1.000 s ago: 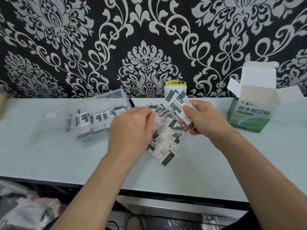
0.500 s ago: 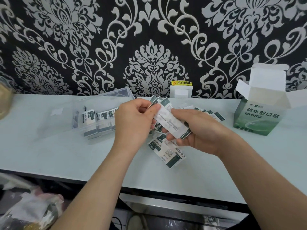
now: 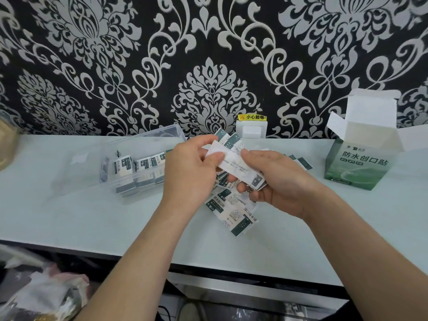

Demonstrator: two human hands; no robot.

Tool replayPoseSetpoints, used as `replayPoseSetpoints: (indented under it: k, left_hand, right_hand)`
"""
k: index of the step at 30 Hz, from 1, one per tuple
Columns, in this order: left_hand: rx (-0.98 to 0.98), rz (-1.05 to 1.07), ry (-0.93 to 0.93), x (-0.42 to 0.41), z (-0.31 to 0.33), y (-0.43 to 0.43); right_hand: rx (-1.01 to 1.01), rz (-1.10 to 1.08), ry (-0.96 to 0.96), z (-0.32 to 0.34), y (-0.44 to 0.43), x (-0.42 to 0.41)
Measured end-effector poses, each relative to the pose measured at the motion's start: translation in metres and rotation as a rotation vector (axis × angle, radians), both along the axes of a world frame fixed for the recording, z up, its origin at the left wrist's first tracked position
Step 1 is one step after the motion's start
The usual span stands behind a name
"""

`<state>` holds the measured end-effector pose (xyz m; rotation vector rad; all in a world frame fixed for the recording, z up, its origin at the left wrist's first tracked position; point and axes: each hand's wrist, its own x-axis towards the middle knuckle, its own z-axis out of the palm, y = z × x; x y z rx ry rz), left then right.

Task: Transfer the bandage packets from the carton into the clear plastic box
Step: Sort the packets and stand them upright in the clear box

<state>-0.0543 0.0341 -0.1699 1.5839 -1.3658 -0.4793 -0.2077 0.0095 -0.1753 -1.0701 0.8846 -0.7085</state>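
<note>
My left hand [image 3: 190, 174] and my right hand [image 3: 278, 181] meet over the middle of the table, both pinching a white bandage packet [image 3: 234, 163] that lies across a small stack in my right palm. Several loose white-and-green packets [image 3: 231, 209] lie on the table under the hands, and a few more packets [image 3: 303, 162] lie past my right hand. The clear plastic box [image 3: 141, 172] stands open to the left with several packets inside. The green-and-white carton [image 3: 361, 156] stands open at the right.
A white wall socket [image 3: 251, 130] with a yellow warning label sits on the patterned wall behind the hands. The table's front edge [image 3: 231, 272] runs below my forearms. Plastic bags [image 3: 44, 295] lie under the table at lower left.
Both hands have lifted packets off the pile and drawn together; a packet that my right hand held up alone is now gripped by both hands.
</note>
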Motion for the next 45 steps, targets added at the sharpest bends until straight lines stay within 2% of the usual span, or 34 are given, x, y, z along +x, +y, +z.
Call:
replayPoseSetpoints:
  k: [4, 6, 9, 11, 13, 14, 16, 18, 20, 23, 26, 29, 33, 35, 38, 41, 45]
  left_hand:
    - [-0.054, 0.032, -0.191, 0.009, -0.006, -0.002]
    - [-0.218, 0.131, -0.246, 0.016, 0.0, 0.001]
    - [-0.477, 0.226, -0.528, 0.006, 0.01, 0.013]
    - [-0.456, 0.097, -0.766, -0.017, -0.001, 0.016]
    - [-0.332, -0.112, -0.841, -0.039, -0.016, 0.014]
    - [-0.273, -0.2, -0.809, -0.045, -0.02, 0.015]
    - [-0.194, -0.292, -0.622, -0.046, -0.019, 0.015]
    - [-0.182, -0.236, -0.358, -0.039, -0.01, 0.014]
    - [-0.163, -0.111, -0.236, -0.028, -0.002, 0.011]
    - [-0.063, -0.117, -0.163, -0.019, 0.003, 0.005]
    - [0.013, -0.198, -0.11, -0.02, -0.003, 0.002]
    - [-0.01, -0.218, -0.167, -0.021, -0.006, 0.001]
    - [0.075, -0.207, 0.069, -0.021, -0.004, 0.001]
    - [0.086, -0.203, 0.099, -0.027, -0.007, 0.001]
    - [0.015, -0.167, 0.029, -0.037, -0.009, 0.002]
    - [-0.062, -0.063, 0.047, -0.036, -0.005, 0.0]
    - [-0.002, -0.054, 0.131, -0.032, -0.005, -0.003]
  right_hand:
    - [0.008, -0.122, 0.079, -0.002, -0.004, -0.005]
    - [0.025, -0.189, 0.14, -0.004, -0.006, -0.007]
    - [0.088, -0.215, 0.057, -0.001, -0.005, -0.006]
    - [0.122, -0.215, -0.073, 0.0, -0.003, -0.002]
    - [0.093, -0.238, -0.068, -0.002, -0.005, 0.001]
    - [0.073, -0.254, -0.031, -0.004, -0.006, 0.001]
    - [0.048, -0.266, 0.025, -0.003, -0.006, -0.002]
    - [0.026, -0.225, 0.065, 0.0, -0.005, -0.009]
    - [0.027, -0.109, 0.078, 0.006, -0.001, -0.014]
    - [0.02, 0.039, 0.105, 0.008, 0.002, -0.016]
    - [0.005, 0.051, 0.131, 0.008, 0.003, -0.013]
    - [0.034, -0.042, 0.147, 0.011, 0.003, -0.012]
    - [0.037, -0.24, 0.09, 0.012, 0.002, -0.008]
    - [0.034, -0.309, 0.073, 0.011, 0.002, -0.002]
    - [0.046, -0.337, 0.031, 0.009, 0.003, 0.007]
    - [0.08, -0.337, -0.049, 0.01, 0.003, 0.01]
    - [0.109, -0.339, -0.11, 0.01, 0.003, 0.012]
